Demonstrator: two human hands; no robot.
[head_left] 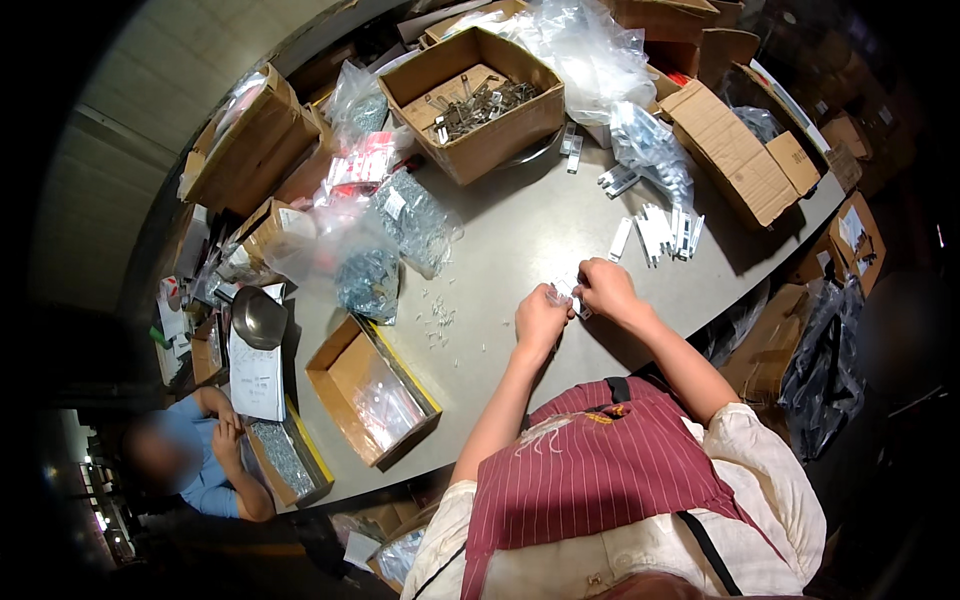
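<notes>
My left hand (541, 317) and my right hand (608, 289) meet above the grey table (490, 250), close in front of my apron. Their fingers are closed on a small pale piece (577, 302) between the fingertips; its exact kind is too small to make out. Beyond my right hand lies a loose pile of short white metal strips (662, 233), with one strip (620, 240) apart from it. Many tiny pale pieces (438, 318) are scattered on the tabletop to the left of my left hand.
A cardboard box (470, 150) of small metal parts stands at the far side. Plastic bags of hardware (368, 280) lie left, beside an open carton (340, 375) holding clear bags. Another person in a blue shirt (205, 480) sits lower left. An opened carton (730, 160) stands far right.
</notes>
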